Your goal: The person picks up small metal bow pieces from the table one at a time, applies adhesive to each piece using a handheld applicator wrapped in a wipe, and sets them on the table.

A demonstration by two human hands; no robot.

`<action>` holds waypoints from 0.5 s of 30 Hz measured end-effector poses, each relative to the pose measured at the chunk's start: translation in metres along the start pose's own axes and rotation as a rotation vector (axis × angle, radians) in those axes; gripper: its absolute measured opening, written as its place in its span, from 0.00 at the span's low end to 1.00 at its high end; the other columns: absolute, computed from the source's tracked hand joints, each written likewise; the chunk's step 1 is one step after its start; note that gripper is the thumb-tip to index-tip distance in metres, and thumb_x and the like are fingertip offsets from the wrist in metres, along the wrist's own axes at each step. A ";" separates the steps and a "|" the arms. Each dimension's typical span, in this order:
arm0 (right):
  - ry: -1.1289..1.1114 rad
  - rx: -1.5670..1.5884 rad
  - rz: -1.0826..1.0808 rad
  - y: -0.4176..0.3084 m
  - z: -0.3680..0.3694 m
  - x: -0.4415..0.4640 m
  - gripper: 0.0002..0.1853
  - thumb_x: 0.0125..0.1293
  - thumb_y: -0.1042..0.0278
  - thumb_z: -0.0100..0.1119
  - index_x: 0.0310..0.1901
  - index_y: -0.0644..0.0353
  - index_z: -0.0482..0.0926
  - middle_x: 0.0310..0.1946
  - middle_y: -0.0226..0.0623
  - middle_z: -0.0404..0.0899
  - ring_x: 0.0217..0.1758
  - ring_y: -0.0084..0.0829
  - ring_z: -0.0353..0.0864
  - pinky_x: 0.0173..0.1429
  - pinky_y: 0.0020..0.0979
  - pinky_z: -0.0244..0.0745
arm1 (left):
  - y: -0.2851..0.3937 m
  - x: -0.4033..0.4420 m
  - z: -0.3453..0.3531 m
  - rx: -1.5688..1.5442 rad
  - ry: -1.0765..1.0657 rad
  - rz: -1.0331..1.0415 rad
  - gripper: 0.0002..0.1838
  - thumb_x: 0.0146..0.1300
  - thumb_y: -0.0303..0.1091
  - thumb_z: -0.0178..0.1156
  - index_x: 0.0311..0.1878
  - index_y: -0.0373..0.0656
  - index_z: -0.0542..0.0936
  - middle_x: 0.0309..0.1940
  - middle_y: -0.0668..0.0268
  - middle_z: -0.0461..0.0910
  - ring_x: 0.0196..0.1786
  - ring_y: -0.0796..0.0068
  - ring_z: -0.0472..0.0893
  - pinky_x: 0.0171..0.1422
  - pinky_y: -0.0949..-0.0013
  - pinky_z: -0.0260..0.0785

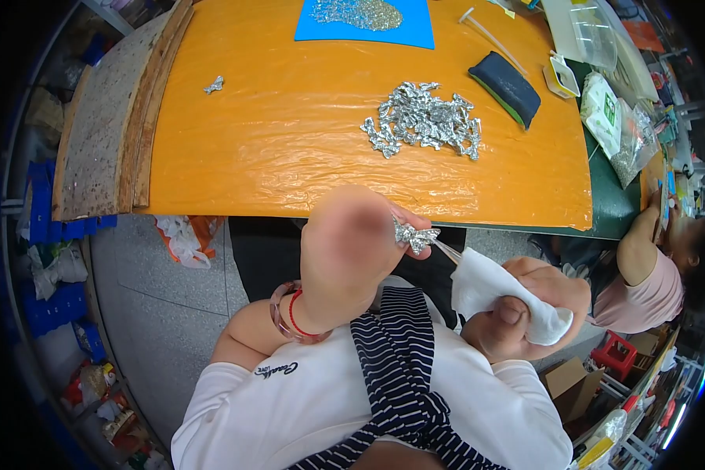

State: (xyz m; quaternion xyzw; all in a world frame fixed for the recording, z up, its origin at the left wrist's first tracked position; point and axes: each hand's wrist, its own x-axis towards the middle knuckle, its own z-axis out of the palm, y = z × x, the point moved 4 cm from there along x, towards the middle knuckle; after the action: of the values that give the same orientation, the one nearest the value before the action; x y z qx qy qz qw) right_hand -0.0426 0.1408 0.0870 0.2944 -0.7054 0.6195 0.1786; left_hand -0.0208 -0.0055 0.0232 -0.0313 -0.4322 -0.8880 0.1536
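Close in front of my chest, my left hand (352, 239) is closed, pinching a shiny silver bow-shaped piece (415, 236) between its fingertips. My right hand (536, 301) is wrapped around a white cloth-covered holder (478, 286) with a thin pale tip. That tip points left and meets the edge of the silver piece or comes very close to it; I cannot tell which. What lies inside the white covering is hidden. Beyond my hands, a heap of similar silver pieces (427, 119) lies on the orange-covered table (266, 157). One more silver piece (214, 84) sits apart at the left.
A blue sheet (313, 30) at the far edge carries small glittering bits. To the right lie a dark cushion-like pad (507, 88), a white stick (489, 37), a small yellow-white container (560, 77) and plastic bags (601, 113). Another person (642, 286) sits at the right.
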 end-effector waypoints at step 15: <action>0.016 0.005 -0.048 -0.004 -0.004 0.003 0.14 0.33 0.79 0.63 0.25 0.63 0.69 0.12 0.36 0.70 0.13 0.30 0.70 0.17 0.24 0.65 | 0.000 0.001 0.004 -0.054 -0.006 -0.038 0.06 0.52 0.18 0.46 0.34 0.32 0.63 0.32 0.53 0.71 0.33 0.74 0.74 0.38 0.74 0.70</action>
State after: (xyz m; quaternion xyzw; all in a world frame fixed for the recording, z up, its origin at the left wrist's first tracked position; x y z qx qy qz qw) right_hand -0.0427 0.1438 0.0931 0.3065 -0.6951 0.6192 0.1984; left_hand -0.0217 -0.0024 0.0257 -0.0300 -0.4093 -0.9019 0.1347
